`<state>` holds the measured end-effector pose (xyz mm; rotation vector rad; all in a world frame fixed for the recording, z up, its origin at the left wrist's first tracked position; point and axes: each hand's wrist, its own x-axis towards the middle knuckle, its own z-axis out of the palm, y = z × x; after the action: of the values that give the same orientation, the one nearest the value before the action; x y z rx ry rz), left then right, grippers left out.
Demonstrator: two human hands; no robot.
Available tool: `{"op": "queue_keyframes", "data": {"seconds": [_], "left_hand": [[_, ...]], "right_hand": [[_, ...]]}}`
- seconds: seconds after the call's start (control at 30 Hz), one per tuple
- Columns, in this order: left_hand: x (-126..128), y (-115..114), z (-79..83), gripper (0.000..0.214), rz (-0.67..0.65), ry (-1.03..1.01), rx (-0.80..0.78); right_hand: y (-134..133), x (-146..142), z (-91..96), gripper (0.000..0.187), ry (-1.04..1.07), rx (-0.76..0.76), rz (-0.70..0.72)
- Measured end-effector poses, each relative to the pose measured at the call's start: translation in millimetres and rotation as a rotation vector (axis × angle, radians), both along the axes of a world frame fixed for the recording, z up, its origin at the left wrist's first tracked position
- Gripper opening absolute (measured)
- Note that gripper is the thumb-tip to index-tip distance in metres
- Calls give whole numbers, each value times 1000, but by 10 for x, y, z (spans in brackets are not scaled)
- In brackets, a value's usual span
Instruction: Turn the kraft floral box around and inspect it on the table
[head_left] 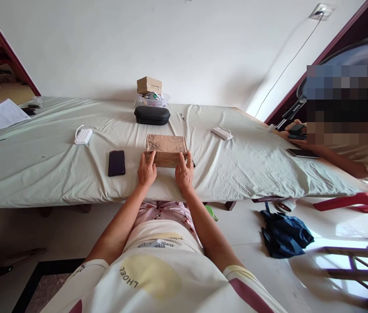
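A brown cardboard box (pixel 166 148) with printed line drawings lies on the cloth-covered table (pixel 40 174) right in front of me. My left hand (pixel 146 169) presses against its near left corner, fingers curled onto the box. My right hand (pixel 184 170) grips the near right corner the same way. A small dark object peeks out beside the box's right edge. A black phone (pixel 116 163) lies face down to the left of my left hand.
A black zip case (pixel 152 115), a clear tub (pixel 152 101) with a small cardboard box (pixel 149 85) on top, and two white devices (pixel 83 135) (pixel 222 133) lie farther back. Another person (pixel 334 143) sits at the right with phones. Papers lie far left; a dark bag (pixel 285 232) is on the floor.
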<state>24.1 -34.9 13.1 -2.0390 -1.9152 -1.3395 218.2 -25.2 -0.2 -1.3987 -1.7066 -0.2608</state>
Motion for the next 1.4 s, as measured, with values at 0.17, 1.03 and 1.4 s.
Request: {"op": "queue_keyframes", "data": {"seconds": [0.17,1.03,1.4], "left_hand": [[-11,-2,-10,66,-11,20,-34],[-15,-73,89,81,94,70,-11],[91,-142,141,93,136,69,-38]], "right_hand": [[68,0,-78,81,111,-24,100],[-7,0,-7,97,132,-90,-74],[-80,-57,64,87,85,-53,-77]]}}
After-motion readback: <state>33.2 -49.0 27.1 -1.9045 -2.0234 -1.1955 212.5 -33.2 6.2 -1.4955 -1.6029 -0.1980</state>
